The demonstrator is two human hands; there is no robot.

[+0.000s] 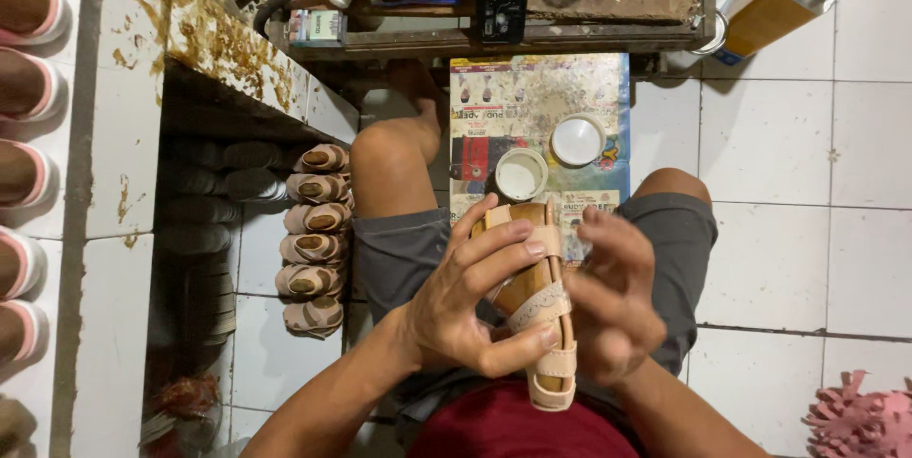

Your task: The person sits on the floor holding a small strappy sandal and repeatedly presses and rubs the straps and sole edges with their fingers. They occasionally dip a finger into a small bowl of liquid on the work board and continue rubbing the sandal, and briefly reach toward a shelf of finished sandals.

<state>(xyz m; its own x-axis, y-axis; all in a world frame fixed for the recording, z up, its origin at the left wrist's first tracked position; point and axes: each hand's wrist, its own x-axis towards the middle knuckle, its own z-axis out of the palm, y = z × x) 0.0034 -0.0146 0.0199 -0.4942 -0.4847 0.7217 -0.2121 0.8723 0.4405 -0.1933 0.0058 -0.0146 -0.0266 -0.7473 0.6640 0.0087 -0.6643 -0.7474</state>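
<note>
A tan sandal [538,306] with a brown insole and a pale strap is held upright above my lap. My left hand [470,301] grips it from the left, thumb and fingers wrapped around its side and strap. My right hand [613,296] is blurred and rests against the sandal's right edge, fingers curled. Below the sandal, on a printed paper sheet [541,97] on the floor, stand an open white jar [521,175] and its round white lid [577,141].
A row of several finished sandals [313,239] stands on edge at the left by a stained white tiled ledge [218,49]. Pink-edged soles [24,135] line the far left. A low cluttered wooden bench [532,2] is ahead; a yellow can [779,2] at upper right.
</note>
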